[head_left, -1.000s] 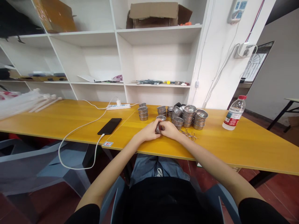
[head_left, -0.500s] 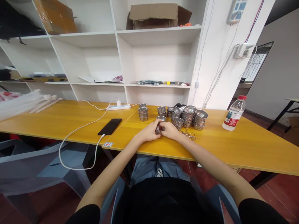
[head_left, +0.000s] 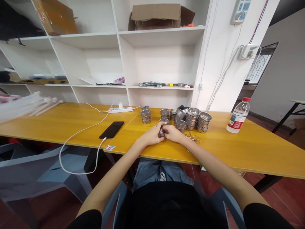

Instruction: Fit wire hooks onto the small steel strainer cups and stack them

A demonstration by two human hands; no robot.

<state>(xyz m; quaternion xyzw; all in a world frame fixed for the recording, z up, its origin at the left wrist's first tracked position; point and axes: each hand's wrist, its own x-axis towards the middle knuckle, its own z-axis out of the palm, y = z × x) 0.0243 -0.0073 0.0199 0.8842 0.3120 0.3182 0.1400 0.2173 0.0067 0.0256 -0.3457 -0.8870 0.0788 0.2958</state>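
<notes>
My left hand (head_left: 153, 134) is wrapped round a small perforated metal cup (head_left: 161, 133), tilted on its side just above the table. The fingers of my right hand (head_left: 173, 133) are bent and pinched together at the cup's mouth; what they grip there is hidden. Right behind my fingertips stands another metal cup (head_left: 164, 121). Beside my right wrist lies a loose pile of thin bent metal wires (head_left: 194, 138). Stacks of the same cups (head_left: 191, 119) crowd behind and to the right of my right hand.
A separate cup stack (head_left: 145, 117) stands at the back left. On the yellow table (head_left: 238, 152) are a phone (head_left: 112, 129) with a white charging cable (head_left: 78, 130), a power strip (head_left: 121, 109) and a water bottle (head_left: 239, 116). White shelves (head_left: 162, 60) rise behind.
The view has shifted very slightly. My fingers have moved only a little at the cup; everything on the table stays where it was.
</notes>
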